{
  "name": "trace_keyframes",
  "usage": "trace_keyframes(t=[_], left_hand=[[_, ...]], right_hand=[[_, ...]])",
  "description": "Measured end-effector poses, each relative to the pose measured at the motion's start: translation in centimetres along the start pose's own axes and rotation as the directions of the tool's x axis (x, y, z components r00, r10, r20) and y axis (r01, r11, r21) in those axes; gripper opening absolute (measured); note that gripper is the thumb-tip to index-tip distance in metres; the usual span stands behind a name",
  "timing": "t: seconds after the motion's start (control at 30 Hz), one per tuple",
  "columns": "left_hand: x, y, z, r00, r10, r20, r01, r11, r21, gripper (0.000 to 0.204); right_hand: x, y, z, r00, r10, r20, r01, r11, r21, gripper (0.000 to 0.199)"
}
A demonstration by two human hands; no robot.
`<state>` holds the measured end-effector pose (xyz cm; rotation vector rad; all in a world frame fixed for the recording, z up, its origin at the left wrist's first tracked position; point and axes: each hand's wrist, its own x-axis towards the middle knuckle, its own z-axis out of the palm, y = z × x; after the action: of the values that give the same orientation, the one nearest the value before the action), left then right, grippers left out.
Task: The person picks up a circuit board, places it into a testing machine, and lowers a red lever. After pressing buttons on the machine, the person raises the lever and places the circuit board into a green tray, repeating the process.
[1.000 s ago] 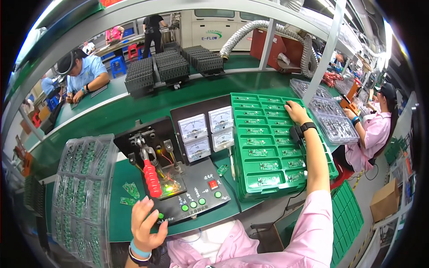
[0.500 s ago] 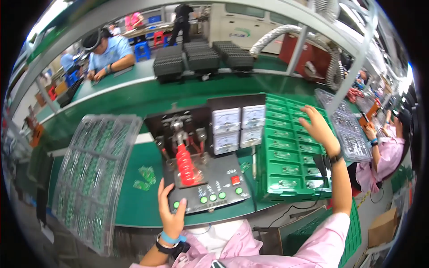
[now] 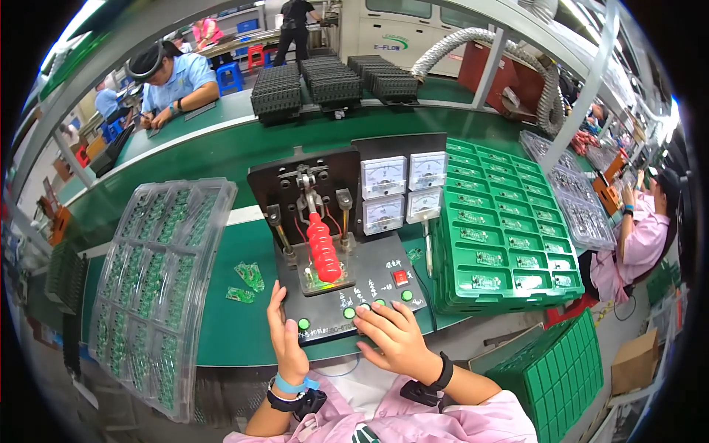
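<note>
A black test fixture (image 3: 325,314) stands on the green bench in front of me. Its toggle clamp has a red ribbed handle (image 3: 323,251), swung down over a clear plate (image 3: 347,275); a bit of green shows beneath. Several white dial meters (image 3: 384,176) sit on its upright panel. My right hand (image 3: 399,340) lies over the front of the fixture, fingers stretched out, fingertips at the middle green buttons. At the front left corner, my left hand (image 3: 288,343) rests upright against the edge, fingers straight, holding nothing. Small green circuit boards (image 3: 249,277) lie loose left of the fixture.
On the right are stacked green trays (image 3: 480,277) with boards in their compartments. A clear plastic tray (image 3: 159,280) of boards tilts at the left. More green trays (image 3: 561,376) stand lower right. Black racks (image 3: 329,85) line the far shelf. A co-worker (image 3: 631,236) sits at right.
My right hand has come from above the green trays left and down to the fixture's buttons. My left hand stays by the fixture's front left corner.
</note>
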<state>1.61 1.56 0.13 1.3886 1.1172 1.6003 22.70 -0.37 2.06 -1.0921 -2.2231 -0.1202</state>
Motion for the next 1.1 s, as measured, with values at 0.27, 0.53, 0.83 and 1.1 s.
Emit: trace_keyframes(t=[0.27, 0.53, 0.83, 1.1], left_hand=[[0.1, 0.0, 0.2, 1.000, 0.008, -0.015, -0.009, 0.998, -0.057, 0.041], [0.5, 0.2, 0.2, 1.000, 0.009, 0.020, -0.009, 0.999, -0.038, 0.039], [0.5, 1.5, 0.8, 0.999, -0.034, 0.026, 0.034, 0.999, 0.020, 0.040], [1.4, 0.1, 3.6, 0.998, -0.064, 0.006, 0.064, 0.998, 0.000, 0.037]], right_hand=[[4.1, 1.3, -0.3, 0.990, -0.035, 0.135, 0.008, 0.982, 0.191, 0.045], [11.0, 0.1, -0.2, 0.977, -0.206, -0.053, 0.212, 0.962, 0.171, 0.045], [19.5, 2.0, -5.7, 0.684, -0.589, -0.429, 0.460, 0.806, -0.373, 0.039], [15.4, 5.5, -6.6, 0.790, -0.015, -0.613, 0.170, 0.966, 0.195, 0.042]])
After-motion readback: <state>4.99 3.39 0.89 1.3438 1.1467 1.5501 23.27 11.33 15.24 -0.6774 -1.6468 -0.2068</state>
